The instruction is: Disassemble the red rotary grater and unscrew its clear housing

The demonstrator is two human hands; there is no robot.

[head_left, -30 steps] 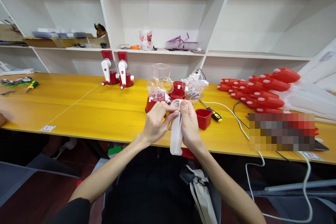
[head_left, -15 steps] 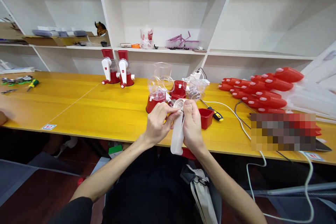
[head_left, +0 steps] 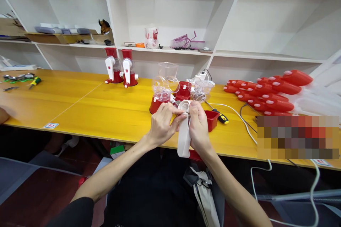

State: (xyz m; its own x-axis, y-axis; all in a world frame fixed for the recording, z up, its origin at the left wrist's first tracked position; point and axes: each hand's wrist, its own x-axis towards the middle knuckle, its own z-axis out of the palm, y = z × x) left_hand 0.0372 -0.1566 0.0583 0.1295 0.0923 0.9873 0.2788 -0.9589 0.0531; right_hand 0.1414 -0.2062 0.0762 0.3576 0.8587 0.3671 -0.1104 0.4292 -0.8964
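A white plastic crank handle (head_left: 183,142) with a round ring at its top end is held over the table's front edge. My right hand (head_left: 199,127) is closed around its right side, thumb near the ring. From the left, the thumb and forefinger of my left hand (head_left: 163,124) pinch together at the handle just below the ring; whatever lies between those fingertips is too small to make out. Just behind my hands stand a clear grater housing (head_left: 165,83) on a red base (head_left: 157,103). A red square tray (head_left: 212,120) is close beside my right hand.
Two red-and-white rotary graters (head_left: 113,66) stand at the back. Behind the tray are another red base (head_left: 183,90), a clear housing (head_left: 201,88) and a screwdriver (head_left: 221,117). Bagged red parts (head_left: 277,92) and a white cable (head_left: 241,124) occupy the right. Shelving (head_left: 170,50) rises behind.
The view has shifted slightly, so hands and handle appear a little further right. Both hands keep their grip at the same spots on the handle.
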